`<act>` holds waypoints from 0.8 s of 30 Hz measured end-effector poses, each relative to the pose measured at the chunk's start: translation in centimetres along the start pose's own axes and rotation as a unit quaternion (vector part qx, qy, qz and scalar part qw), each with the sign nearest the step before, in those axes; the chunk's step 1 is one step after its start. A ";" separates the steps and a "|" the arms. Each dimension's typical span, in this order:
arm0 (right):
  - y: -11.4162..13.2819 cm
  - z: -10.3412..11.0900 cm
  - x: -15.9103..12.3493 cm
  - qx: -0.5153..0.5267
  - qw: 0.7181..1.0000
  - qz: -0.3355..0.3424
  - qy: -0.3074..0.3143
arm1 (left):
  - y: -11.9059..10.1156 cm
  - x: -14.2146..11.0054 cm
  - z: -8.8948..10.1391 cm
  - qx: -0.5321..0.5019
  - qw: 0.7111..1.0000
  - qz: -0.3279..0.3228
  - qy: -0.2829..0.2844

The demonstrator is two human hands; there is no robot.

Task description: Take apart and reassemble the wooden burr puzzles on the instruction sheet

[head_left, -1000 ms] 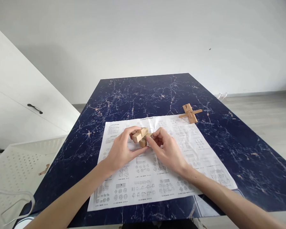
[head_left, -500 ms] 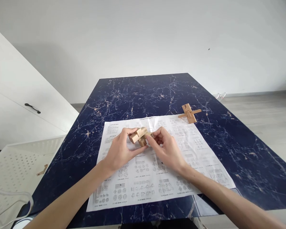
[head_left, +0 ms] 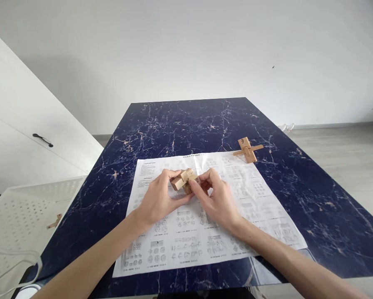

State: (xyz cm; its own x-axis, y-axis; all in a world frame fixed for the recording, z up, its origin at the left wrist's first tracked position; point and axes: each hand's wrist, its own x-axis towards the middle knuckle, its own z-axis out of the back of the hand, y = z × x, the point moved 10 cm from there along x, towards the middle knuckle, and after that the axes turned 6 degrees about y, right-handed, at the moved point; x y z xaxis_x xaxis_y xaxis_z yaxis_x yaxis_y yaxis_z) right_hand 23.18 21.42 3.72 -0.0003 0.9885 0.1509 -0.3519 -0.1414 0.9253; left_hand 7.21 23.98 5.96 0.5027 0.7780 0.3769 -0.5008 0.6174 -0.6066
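Note:
Both of my hands grip a small wooden interlocking puzzle [head_left: 184, 181] just above a printed instruction sheet [head_left: 251, 195]. My left hand [head_left: 159, 199] wraps its fingers round the puzzle's left side. My right hand [head_left: 216, 198] pinches the puzzle's right end with thumb and fingertips. The sheet lies flat on a dark blue marbled table [head_left: 180, 124]. A second wooden cross-shaped puzzle [head_left: 247, 150] marked with a dark character rests on the table by the sheet's far right corner.
A white perforated basket [head_left: 21, 216] stands at the left of the table with a small wooden piece [head_left: 54, 222] in it. Behind it is a white cabinet with a black handle [head_left: 42, 140]. A white wall lies beyond the table.
Both hands have sunk slightly toward the sheet and turned the puzzle a little between them. The cross-shaped puzzle has not moved.

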 end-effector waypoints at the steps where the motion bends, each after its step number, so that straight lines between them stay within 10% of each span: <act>1: 0.0 0.0 0.0 -0.002 1.000 0.001 0.002 | 0.0 0.0 -0.1 0.002 1.000 0.001 0.003; 24: -0.2 -0.3 -0.3 -0.038 0.999 0.001 0.007 | -1.4 0.7 -0.6 0.091 0.995 -0.029 0.025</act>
State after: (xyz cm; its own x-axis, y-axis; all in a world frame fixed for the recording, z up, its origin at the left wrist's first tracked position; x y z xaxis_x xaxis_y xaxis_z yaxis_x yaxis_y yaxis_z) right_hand 22.99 21.19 3.36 -0.0138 0.9890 0.1471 -0.4221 -0.1391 0.8958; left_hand 8.66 23.56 6.69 0.5673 0.7362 0.3690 -0.5871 0.6758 -0.4456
